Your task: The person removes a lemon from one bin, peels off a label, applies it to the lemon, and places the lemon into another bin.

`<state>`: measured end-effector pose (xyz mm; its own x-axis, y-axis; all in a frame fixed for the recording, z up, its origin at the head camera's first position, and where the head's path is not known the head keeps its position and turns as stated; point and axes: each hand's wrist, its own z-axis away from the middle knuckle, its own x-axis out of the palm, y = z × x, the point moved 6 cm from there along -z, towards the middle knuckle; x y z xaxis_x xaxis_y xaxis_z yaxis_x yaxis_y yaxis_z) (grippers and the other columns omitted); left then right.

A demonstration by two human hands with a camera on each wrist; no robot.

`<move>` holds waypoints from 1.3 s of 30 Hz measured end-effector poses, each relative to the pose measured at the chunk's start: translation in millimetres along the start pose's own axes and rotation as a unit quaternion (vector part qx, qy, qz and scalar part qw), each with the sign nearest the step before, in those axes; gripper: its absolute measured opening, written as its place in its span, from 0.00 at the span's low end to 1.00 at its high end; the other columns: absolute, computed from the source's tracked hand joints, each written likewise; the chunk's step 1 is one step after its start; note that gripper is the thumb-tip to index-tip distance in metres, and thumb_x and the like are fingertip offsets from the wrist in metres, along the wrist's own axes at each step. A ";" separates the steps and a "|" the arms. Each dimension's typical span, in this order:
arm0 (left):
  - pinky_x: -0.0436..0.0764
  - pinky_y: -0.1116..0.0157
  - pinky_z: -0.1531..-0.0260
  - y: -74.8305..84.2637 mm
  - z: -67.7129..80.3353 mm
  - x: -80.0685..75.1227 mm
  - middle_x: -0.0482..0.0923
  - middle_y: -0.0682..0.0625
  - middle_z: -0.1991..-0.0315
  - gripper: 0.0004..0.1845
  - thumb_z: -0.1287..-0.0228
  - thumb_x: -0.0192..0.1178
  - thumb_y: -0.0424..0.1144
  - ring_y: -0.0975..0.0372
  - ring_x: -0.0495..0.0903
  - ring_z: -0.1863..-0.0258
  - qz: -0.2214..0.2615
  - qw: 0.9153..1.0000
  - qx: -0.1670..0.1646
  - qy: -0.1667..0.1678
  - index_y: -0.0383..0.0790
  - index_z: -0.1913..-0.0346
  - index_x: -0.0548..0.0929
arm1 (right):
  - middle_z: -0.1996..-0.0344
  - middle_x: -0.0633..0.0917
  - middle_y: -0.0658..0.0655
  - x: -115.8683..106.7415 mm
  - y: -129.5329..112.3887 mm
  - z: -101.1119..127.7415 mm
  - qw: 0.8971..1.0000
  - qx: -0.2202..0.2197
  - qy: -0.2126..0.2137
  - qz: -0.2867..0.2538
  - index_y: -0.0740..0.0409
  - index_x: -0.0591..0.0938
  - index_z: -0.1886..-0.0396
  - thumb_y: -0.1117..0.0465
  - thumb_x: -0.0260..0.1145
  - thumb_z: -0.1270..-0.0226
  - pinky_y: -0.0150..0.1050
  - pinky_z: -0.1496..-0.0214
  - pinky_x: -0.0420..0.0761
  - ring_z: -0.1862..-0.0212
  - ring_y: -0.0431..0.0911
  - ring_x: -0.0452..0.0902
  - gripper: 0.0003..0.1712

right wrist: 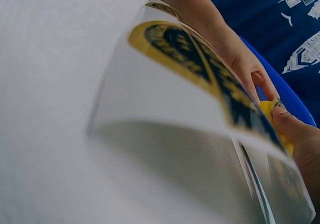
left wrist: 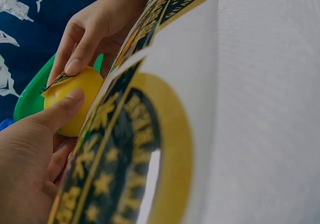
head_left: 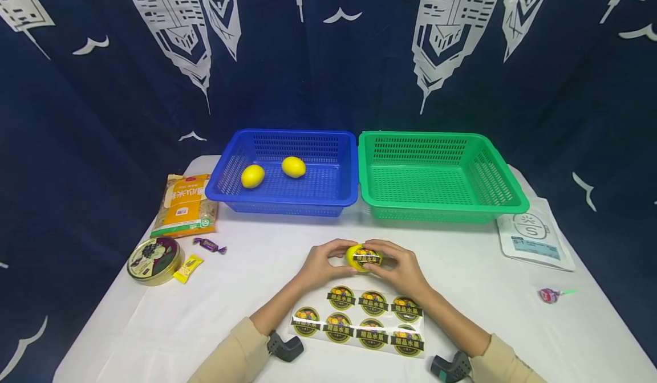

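- Left hand (head_left: 322, 264) curls its grip round a lemon (head_left: 357, 257), thumb on top, just above the white surface (head_left: 246, 292).
- Right hand (head_left: 401, 268) pinches a sticker (head_left: 367, 256) against that lemon.
- A sticker sheet (head_left: 359, 321) lies just before the hands.
- Two lemons (head_left: 272, 171) sit in the blue basket (head_left: 284, 169); a green basket (head_left: 441, 175) stands beside it.

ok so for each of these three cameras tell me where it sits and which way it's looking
Head: worn high, looking forward and down across the white table at the blue basket and green basket; both forearms, left hand and right hand show.
Left wrist: low at table level, looking along the sticker sheet to the lemon; both hands show.
Right wrist: low on the opposite side, looking across the sheet toward the blue basket; fingers of both hands show.
Shared: all three see the stickered lemon and the sticker sheet.
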<state>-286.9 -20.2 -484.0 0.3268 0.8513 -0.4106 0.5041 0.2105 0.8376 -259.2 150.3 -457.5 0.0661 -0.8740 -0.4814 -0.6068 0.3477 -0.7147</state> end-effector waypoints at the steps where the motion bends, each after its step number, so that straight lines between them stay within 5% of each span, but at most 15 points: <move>1: 0.77 0.71 0.52 0.0 0.0 -0.1 0.79 0.52 0.50 0.29 0.54 0.73 0.42 0.65 0.79 0.54 0.000 1.000 0.000 -0.001 0.44 0.46 0.77 | 0.49 0.79 0.61 -0.4 -4.1 -0.6 1.000 -0.001 -0.003 -0.005 0.65 0.80 0.51 0.66 0.74 0.52 0.35 0.55 0.81 0.48 0.54 0.76 0.25; 9: 0.76 0.69 0.50 -2.7 -1.8 1.2 0.78 0.53 0.49 0.25 0.51 0.71 0.42 0.63 0.79 0.53 0.026 0.999 -0.035 -0.027 0.47 0.47 0.78 | 0.51 0.79 0.67 -6.6 -32.3 -4.0 1.000 -0.013 -0.016 0.001 0.72 0.78 0.52 0.72 0.74 0.54 0.39 0.52 0.80 0.48 0.58 0.75 0.26; 17: 0.78 0.68 0.52 -4.4 -7.7 6.0 0.80 0.50 0.53 0.15 0.43 0.65 0.43 0.60 0.79 0.54 0.097 0.989 -0.110 -0.010 0.43 0.54 0.79 | 0.49 0.80 0.59 -0.9 0.1 3.8 0.999 -0.037 -0.002 0.040 0.63 0.80 0.51 0.63 0.76 0.54 0.36 0.40 0.72 0.46 0.54 0.74 0.27; 25: 0.78 0.68 0.52 -2.8 -8.4 3.9 0.80 0.51 0.54 0.14 0.44 0.66 0.40 0.61 0.80 0.55 0.085 0.990 -0.115 0.001 0.42 0.56 0.79 | 0.48 0.79 0.53 0.9 5.1 4.3 0.997 -0.071 0.008 0.038 0.55 0.80 0.49 0.60 0.75 0.53 0.38 0.39 0.70 0.45 0.48 0.74 0.28; 32: 0.80 0.67 0.56 -3.8 -7.8 0.8 0.81 0.49 0.57 0.14 0.47 0.68 0.38 0.61 0.81 0.60 0.103 0.989 -0.106 -0.007 0.40 0.58 0.80 | 0.45 0.77 0.62 5.5 -1.6 3.8 0.998 -0.019 -0.025 -0.048 0.63 0.78 0.49 0.67 0.73 0.51 0.36 0.57 0.82 0.48 0.51 0.76 0.26; 35: 0.81 0.66 0.56 -3.6 -7.2 0.8 0.81 0.48 0.56 0.15 0.47 0.68 0.38 0.61 0.81 0.60 0.113 0.988 -0.102 -0.011 0.38 0.57 0.80 | 0.46 0.75 0.67 4.6 -11.2 2.7 0.997 -0.008 -0.035 -0.065 0.68 0.77 0.50 0.70 0.72 0.51 0.39 0.57 0.82 0.50 0.54 0.77 0.25; 39: 0.80 0.67 0.56 9.6 -5.9 -2.1 0.81 0.44 0.55 0.14 0.45 0.66 0.34 0.57 0.82 0.58 0.123 0.988 -0.095 -0.020 0.34 0.56 0.79 | 0.44 0.75 0.60 6.1 2.2 5.1 0.995 0.019 -0.050 -0.084 0.62 0.77 0.48 0.65 0.72 0.49 0.37 0.53 0.81 0.48 0.49 0.76 0.26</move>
<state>-287.5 -17.1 -473.0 0.4538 0.8692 -0.1966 0.2469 0.0893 0.9649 -256.1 147.5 -464.6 0.2446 -0.8834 -0.3997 -0.5499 0.2132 -0.8076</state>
